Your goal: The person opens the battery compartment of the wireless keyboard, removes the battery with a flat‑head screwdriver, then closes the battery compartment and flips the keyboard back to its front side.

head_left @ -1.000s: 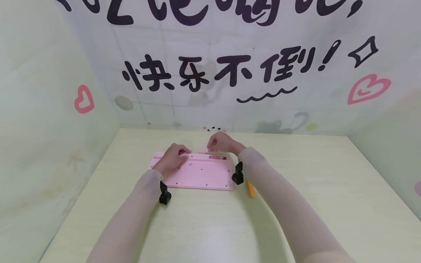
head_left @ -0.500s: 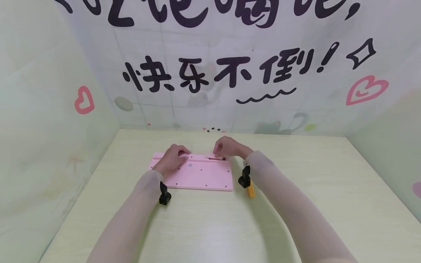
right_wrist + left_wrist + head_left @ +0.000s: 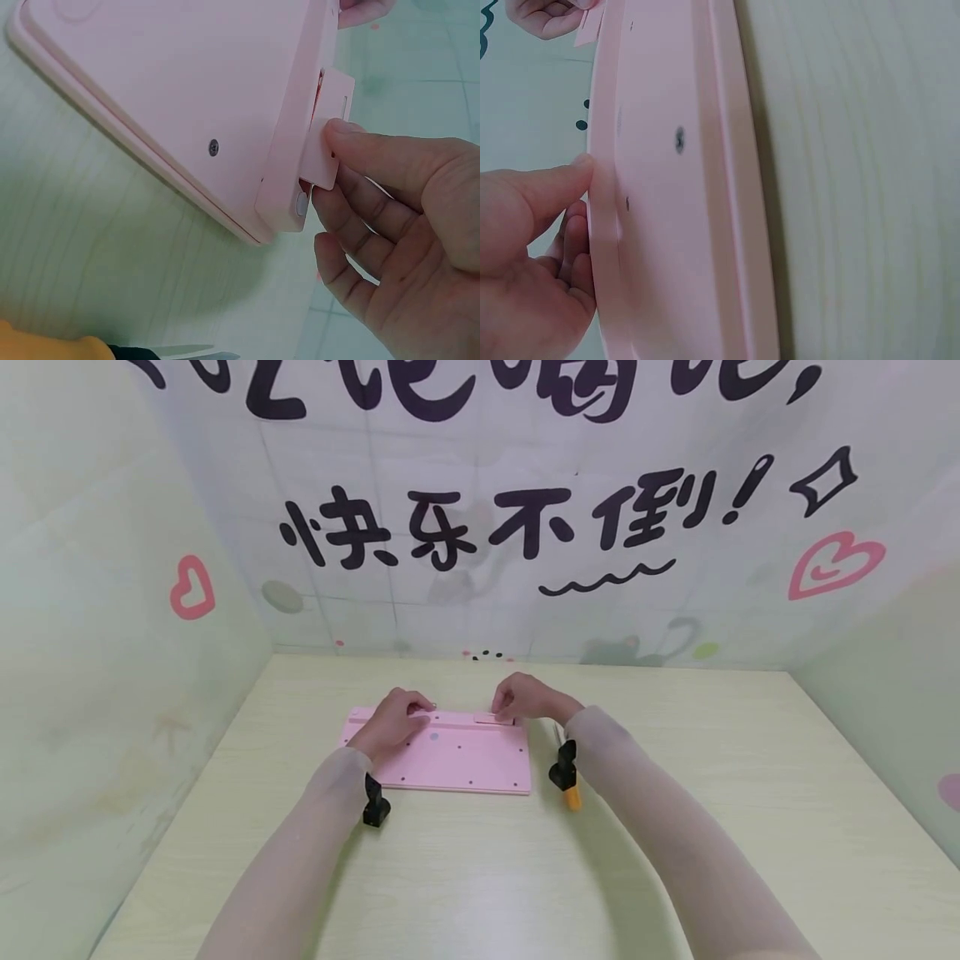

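A pink keyboard (image 3: 450, 764) lies underside up on the table, with small dark screws across its back. My left hand (image 3: 393, 718) grips its far edge left of centre; in the left wrist view the thumb (image 3: 566, 180) presses against that edge. At the far right part, my right hand (image 3: 527, 696) pinches a small flat pink battery cover (image 3: 330, 142) between thumb and fingers. The cover lies over the battery slot in the raised rear strip, and in the right wrist view it stands slightly off the strip, with a sliver of red (image 3: 318, 96) showing beside it.
An orange-handled tool (image 3: 573, 797) with a metal shaft lies on the table right of the keyboard, partly under the right wrist. A printed cloth wall (image 3: 480, 610) rises behind the table (image 3: 465, 877), with side walls left and right.
My right hand has moved right and nearer with the battery cover, from behind the keyboard onto the slot. The red battery seen in the slot earlier is now covered. My left hand stays put.
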